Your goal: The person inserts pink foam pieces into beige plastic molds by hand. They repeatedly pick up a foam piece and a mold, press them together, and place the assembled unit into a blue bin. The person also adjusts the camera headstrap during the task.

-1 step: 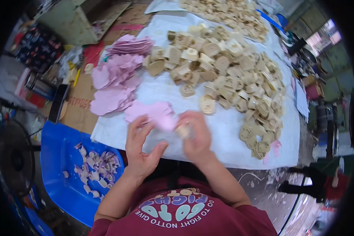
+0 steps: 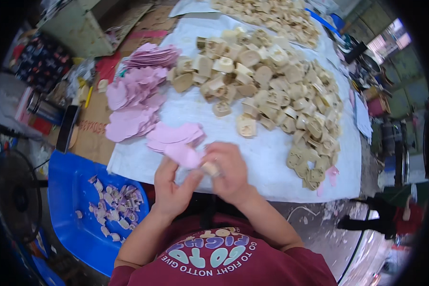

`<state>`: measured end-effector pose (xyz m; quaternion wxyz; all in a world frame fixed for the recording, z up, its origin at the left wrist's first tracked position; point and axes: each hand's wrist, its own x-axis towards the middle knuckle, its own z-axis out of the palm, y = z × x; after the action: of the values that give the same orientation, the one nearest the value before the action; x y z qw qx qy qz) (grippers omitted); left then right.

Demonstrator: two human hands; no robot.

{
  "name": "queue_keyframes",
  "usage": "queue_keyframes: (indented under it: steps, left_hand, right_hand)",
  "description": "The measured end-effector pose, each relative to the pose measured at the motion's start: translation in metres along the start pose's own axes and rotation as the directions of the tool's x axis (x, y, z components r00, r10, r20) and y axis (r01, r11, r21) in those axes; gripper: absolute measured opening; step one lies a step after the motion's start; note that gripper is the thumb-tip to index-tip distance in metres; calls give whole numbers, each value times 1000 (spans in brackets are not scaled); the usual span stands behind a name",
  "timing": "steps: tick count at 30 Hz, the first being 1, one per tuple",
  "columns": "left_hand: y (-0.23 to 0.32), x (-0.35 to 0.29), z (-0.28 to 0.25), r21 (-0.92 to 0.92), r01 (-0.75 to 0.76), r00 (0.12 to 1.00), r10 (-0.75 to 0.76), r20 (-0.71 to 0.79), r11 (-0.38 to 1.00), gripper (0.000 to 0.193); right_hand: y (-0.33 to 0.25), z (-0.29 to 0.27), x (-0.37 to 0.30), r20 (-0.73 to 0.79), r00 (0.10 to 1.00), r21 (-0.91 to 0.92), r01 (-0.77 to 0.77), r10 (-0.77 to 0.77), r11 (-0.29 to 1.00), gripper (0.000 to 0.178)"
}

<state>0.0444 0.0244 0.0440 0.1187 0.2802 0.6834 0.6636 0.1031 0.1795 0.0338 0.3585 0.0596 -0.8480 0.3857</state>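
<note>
White table cover [image 2: 262, 159], heap of beige pieces [image 2: 276, 90] on its right. Blue basin [image 2: 66, 190] lower left, out of the way. Pink stack [image 2: 128, 125] left; nearer pink pile [image 2: 169, 133] could obstruct. Left hand [image 2: 174, 194] half-curled at a pink sheet [image 2: 182, 155] over the cover; gripping or not, we cannot tell. Likely light, floppy: take its edge. Right hand [image 2: 231, 174] pinches a beige block [image 2: 210, 168], probably stiff.
</note>
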Motion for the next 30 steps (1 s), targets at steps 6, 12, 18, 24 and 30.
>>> queue_keyframes:
  steps: [6,12,18,24,30]
  left_hand:
    - [-10,16,15,-596,421,863,-504,31,684,31]
    - [-8,32,25,-732,355,886,-460,64,582,34]
    - [-9,37,36,-820,369,874,-462,147,437,38]
    - [-9,32,45,-745,453,834,-527,161,490,34]
    - [-10,29,57,-744,475,801,-581,145,470,34]
  right_hand:
    - [28,-39,2,-80,979,-278,-203,188,939,36]
    - [69,-49,-10,35,982,-553,-134,184,822,40]
    - [53,-64,-27,-45,968,-368,-246,247,896,38]
    - [46,-84,-60,-210,911,-294,-405,355,866,43]
    - [36,-84,-63,-102,927,-415,-370,361,831,47]
